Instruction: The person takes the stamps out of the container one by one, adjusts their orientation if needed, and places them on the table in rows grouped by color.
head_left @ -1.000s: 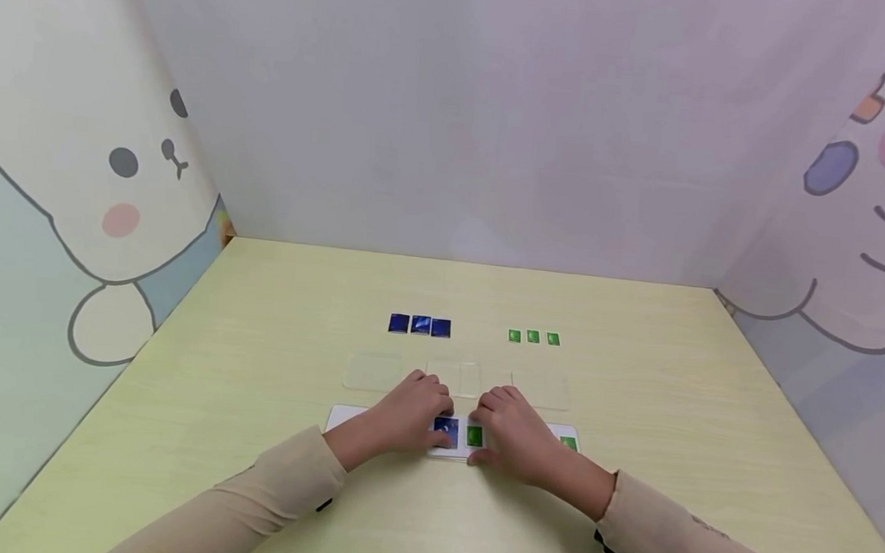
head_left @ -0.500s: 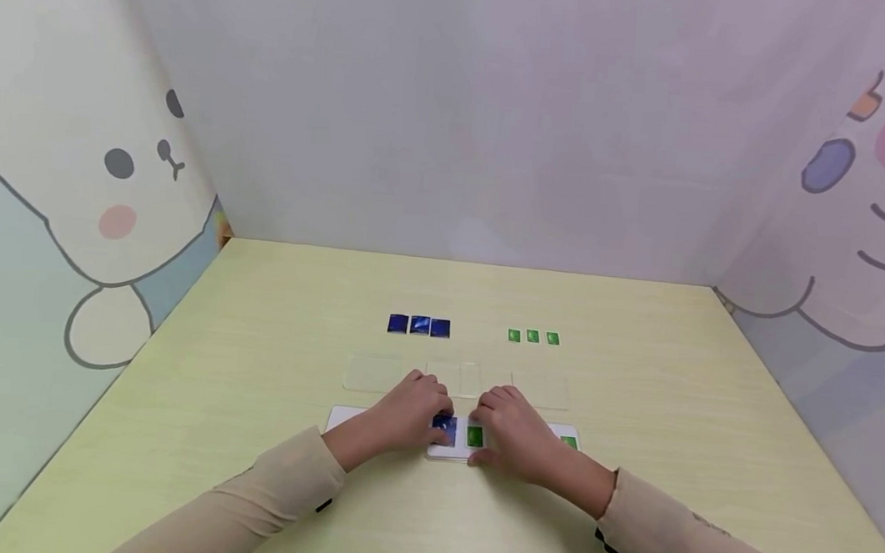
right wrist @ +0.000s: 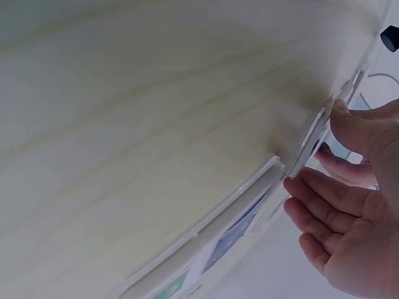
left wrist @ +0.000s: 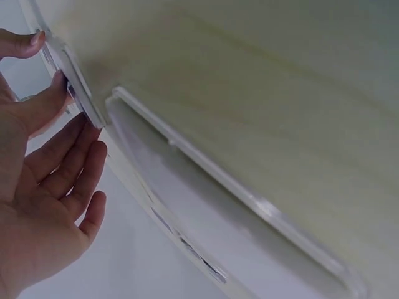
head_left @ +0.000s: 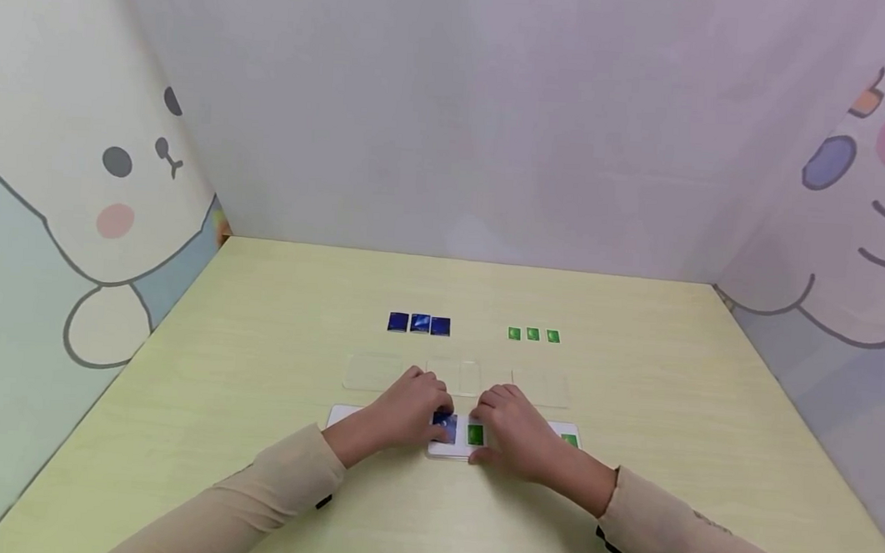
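Note:
Between both hands lies a white panel (head_left: 457,452) in a clear frame, bearing a blue picture (head_left: 444,428) and a green picture (head_left: 475,434). My left hand (head_left: 409,408) holds its left side, thumb at the near edge and fingers at the far one. In the left wrist view, the other fingers of the left hand (left wrist: 53,177) spread loosely. My right hand (head_left: 513,435) pinches the right side the same way. The right wrist view has the right thumb (right wrist: 349,128) pressed along the frame's edge. The hands partly cover the panel.
A second white panel (left wrist: 206,205) sits at the left, partly under the left arm. Another (right wrist: 202,261), with blue and green pictures, is at the right. Behind are clear plates (head_left: 372,373), three blue cards (head_left: 420,324) and three small green cards (head_left: 533,335).

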`<move>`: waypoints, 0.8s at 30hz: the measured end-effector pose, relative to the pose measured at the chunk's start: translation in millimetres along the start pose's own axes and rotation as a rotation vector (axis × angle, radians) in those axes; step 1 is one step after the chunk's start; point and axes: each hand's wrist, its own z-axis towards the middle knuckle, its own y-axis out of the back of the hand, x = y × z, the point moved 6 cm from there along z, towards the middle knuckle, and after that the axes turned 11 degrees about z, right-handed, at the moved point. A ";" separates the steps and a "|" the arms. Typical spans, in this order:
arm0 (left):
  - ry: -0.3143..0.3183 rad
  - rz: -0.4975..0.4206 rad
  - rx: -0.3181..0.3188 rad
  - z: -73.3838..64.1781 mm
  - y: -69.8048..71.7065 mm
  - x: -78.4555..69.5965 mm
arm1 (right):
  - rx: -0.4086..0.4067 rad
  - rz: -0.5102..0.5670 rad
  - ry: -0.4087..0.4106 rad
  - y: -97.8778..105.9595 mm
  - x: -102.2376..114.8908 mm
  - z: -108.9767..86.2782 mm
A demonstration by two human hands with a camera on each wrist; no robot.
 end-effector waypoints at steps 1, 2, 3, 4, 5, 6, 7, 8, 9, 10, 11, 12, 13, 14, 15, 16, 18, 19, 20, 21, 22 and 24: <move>0.004 -0.007 0.004 0.6 -0.3 0.6 | -0.001 0.000 -0.001 0.2 0.0 -0.1; 0.008 -0.017 0.009 1.2 -0.4 1.3 | 0.000 0.000 -0.003 0.3 0.0 -0.2; 0.015 -0.029 0.016 1.8 -0.2 2.3 | 0.000 0.000 -0.005 0.5 -0.1 -0.2; 0.022 -0.041 0.023 2.3 0.0 3.2 | 0.001 0.000 -0.007 0.5 -0.3 -0.2; 0.028 -0.055 0.027 2.9 -0.1 4.3 | 0.003 -0.001 -0.008 0.6 -0.2 -0.2; 0.034 -0.071 0.030 3.4 -0.3 5.6 | 0.005 -0.001 -0.009 0.6 -0.3 -0.1; 0.040 -0.085 0.031 3.7 -0.6 7.0 | 0.006 -0.003 -0.007 0.5 -0.4 -0.1; 0.047 -0.101 0.031 4.0 -0.9 8.4 | 0.007 -0.004 -0.006 0.6 -0.4 -0.1; 0.051 -0.114 0.027 4.2 -1.3 9.7 | 0.008 -0.004 -0.004 0.6 -0.4 0.0; 0.056 -0.125 0.024 4.3 -2.1 11.1 | 0.008 -0.005 -0.003 0.6 -0.4 0.2; 0.060 -0.137 0.020 4.5 -3.1 12.6 | 0.008 -0.005 -0.002 0.6 -0.4 0.3; 0.061 -0.146 0.017 4.6 -3.5 13.6 | 0.009 -0.005 -0.002 0.5 -0.5 0.4; 0.063 -0.152 0.016 4.7 -3.9 14.4 | 0.009 -0.004 -0.001 0.4 -0.6 0.5; 0.064 -0.158 0.015 4.9 -4.0 15.0 | 0.010 -0.004 -0.002 0.3 -0.7 0.6; 0.064 -0.161 0.015 5.0 -4.0 15.5 | 0.011 -0.003 -0.003 0.2 -0.8 0.7; 0.065 -0.160 0.017 5.1 -4.2 16.1 | 0.012 -0.002 -0.004 0.0 -0.8 0.7; 0.062 -0.158 0.019 5.5 -4.0 16.7 | 0.014 -0.001 -0.006 -0.3 -1.0 0.7; 0.062 -0.158 0.020 5.6 -3.8 16.9 | 0.015 0.000 -0.007 -0.5 -1.0 0.7; 0.062 -0.158 0.021 5.8 -3.7 17.2 | 0.015 0.002 -0.008 -0.7 -1.1 0.7; 0.062 -0.156 0.020 5.8 -3.4 17.3 | 0.016 0.002 -0.008 -1.0 -1.1 0.8; 0.062 -0.155 0.020 5.9 -3.1 17.5 | 0.016 0.002 -0.008 -1.2 -1.2 0.8; 0.064 -0.157 0.017 6.4 -2.2 17.8 | 0.015 0.000 -0.007 -1.6 -1.4 1.0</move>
